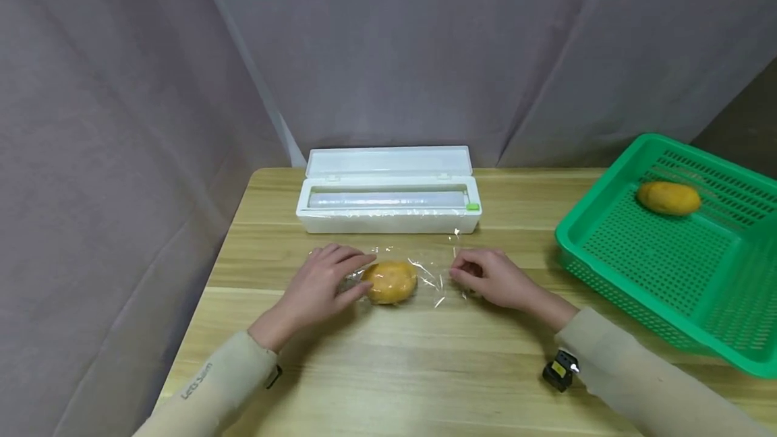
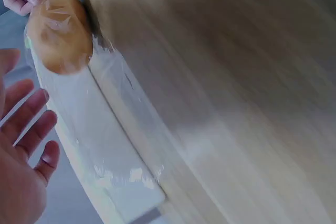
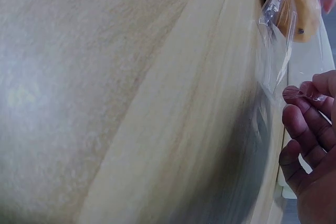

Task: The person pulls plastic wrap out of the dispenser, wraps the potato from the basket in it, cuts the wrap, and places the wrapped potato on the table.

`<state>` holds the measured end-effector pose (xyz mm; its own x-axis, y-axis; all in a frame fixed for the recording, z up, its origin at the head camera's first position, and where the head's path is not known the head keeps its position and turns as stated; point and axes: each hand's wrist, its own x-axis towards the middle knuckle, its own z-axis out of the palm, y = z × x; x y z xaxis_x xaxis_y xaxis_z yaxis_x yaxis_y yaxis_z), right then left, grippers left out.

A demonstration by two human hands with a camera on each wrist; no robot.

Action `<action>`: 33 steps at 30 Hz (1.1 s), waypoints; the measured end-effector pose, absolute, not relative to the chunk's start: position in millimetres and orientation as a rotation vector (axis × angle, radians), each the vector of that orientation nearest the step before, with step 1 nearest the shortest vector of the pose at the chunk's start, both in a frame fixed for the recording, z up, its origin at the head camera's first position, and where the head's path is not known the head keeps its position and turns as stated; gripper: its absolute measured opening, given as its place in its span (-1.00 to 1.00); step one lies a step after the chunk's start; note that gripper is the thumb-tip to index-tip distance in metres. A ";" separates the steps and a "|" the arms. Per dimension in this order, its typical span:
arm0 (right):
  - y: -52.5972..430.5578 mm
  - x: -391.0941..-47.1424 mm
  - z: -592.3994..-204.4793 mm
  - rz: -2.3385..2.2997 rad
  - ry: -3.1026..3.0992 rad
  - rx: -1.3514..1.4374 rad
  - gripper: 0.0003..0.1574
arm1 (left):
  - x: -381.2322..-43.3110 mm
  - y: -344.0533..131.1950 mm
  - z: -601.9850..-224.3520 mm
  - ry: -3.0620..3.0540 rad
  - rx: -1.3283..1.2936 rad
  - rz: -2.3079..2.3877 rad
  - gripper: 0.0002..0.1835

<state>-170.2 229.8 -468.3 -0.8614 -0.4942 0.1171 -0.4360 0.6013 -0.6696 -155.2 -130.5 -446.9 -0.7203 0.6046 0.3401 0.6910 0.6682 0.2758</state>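
A yellow mango (image 1: 391,283) lies on the table under a sheet of clear cling film (image 1: 432,276). My left hand (image 1: 328,283) is just left of the mango, fingers spread and loosely bent, its fingertips at the fruit's edge. In the left wrist view nothing shows between those fingers. On the other side, my right hand (image 1: 494,280) pinches the right edge of the film between thumb and forefinger. The right wrist view shows the gathered film edge at its fingertips (image 3: 294,93), with the other fingers curved beneath.
Behind the mango stands a white film dispenser box (image 1: 388,223) with its lid up and a roll (image 1: 388,199) inside. A green basket (image 1: 655,268) on the right has another mango (image 1: 669,198) in it. Grey curtain (image 1: 394,52) hangs behind the table.
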 end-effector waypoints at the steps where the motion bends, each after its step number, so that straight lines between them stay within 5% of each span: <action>1: 229.5 -170.1 -468.4 -1.113 2.732 -0.795 -0.92 | -156.3 -127.1 -447.7 -2.683 -1.052 -0.576 -0.53; 20: 236.8 -161.6 -462.7 -1.260 2.708 -0.605 -0.78 | -173.6 -118.2 -456.7 -2.723 -1.037 -0.835 -0.75; 33: 194.5 -140.9 -448.2 -0.692 2.977 -1.336 -0.23 | -179.7 -113.6 -456.0 -2.730 -1.064 -0.854 -0.76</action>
